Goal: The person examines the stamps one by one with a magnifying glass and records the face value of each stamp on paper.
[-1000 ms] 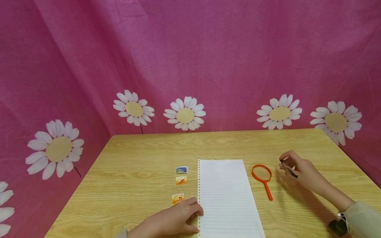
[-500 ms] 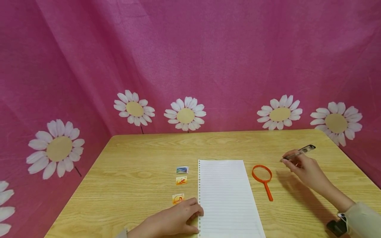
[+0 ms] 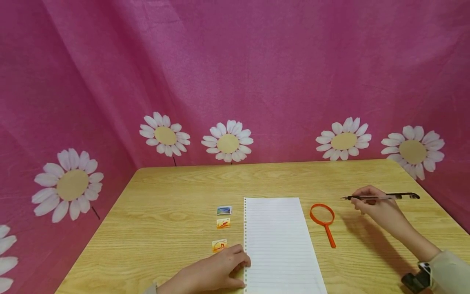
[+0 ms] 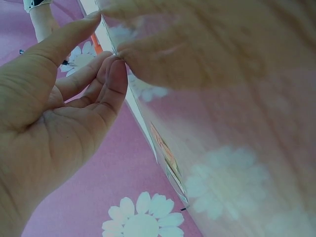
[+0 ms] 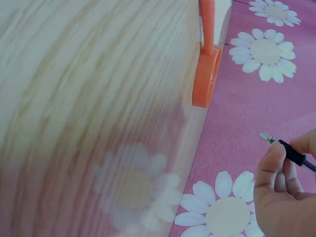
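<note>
My right hand [image 3: 378, 208] holds a black gel pen [image 3: 393, 197] above the table, right of the magnifying glass. The pen lies nearly level, its tip pointing left; in the right wrist view the thumb and fingers pinch the pen's black grip [image 5: 292, 152]. My left hand [image 3: 216, 269] rests at the left edge of a lined sheet of paper [image 3: 279, 241] with punched holes. In the left wrist view the left fingertips [image 4: 117, 74] touch down at that edge, slightly bent. A yellow-and-red stamp-like picture [image 3: 219, 245] lies just beyond the left hand, partly covered by it.
An orange magnifying glass [image 3: 329, 232] lies between the paper and my right hand. Two more small pictures, one blue [image 3: 225, 210] and one yellow [image 3: 223, 223], lie left of the paper. A pink flowered curtain [image 3: 257, 81] hangs behind the wooden table [image 3: 176, 204].
My right hand has turned the pen around in its fingers, so its tip now points left and its back end right. The left hand and the paper have stayed put.
</note>
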`<state>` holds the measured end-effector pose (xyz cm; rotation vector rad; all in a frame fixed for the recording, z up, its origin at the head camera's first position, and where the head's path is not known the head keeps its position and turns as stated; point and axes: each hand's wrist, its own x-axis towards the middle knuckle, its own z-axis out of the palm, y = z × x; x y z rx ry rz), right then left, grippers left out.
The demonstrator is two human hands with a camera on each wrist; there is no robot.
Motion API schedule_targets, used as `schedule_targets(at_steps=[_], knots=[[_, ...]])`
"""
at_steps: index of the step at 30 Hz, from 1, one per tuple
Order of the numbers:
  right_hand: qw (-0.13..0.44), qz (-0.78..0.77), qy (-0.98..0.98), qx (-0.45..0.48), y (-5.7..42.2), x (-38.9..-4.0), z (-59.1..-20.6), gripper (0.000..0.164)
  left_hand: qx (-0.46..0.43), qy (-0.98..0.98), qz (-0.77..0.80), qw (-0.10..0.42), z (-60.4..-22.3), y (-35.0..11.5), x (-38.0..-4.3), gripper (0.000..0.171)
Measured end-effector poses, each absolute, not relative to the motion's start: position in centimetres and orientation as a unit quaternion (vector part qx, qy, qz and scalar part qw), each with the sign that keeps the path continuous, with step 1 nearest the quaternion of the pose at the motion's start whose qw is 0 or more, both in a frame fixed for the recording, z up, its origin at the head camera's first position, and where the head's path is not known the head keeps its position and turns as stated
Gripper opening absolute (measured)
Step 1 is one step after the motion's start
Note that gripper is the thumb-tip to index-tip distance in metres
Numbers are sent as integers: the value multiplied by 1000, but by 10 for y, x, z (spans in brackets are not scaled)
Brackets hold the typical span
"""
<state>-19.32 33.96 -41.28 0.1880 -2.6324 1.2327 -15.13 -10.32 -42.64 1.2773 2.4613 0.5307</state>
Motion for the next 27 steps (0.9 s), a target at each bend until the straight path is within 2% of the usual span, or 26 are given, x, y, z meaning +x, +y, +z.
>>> schedule_targets(at_steps=[5, 7, 16, 27], knots=[[57, 481, -874, 47, 344, -193, -413, 4, 445, 862, 181, 158, -427, -103, -150, 28], [47, 496, -866, 48, 345, -193, -413, 6, 446, 863, 180, 154, -426, -103, -150, 27], [54, 507, -859, 54, 338, -189, -417, 9, 451, 863, 180, 138, -426, -103, -149, 26], [52, 511, -854, 88, 322, -185, -425, 9, 430, 870, 178, 161, -424, -101, -149, 27]])
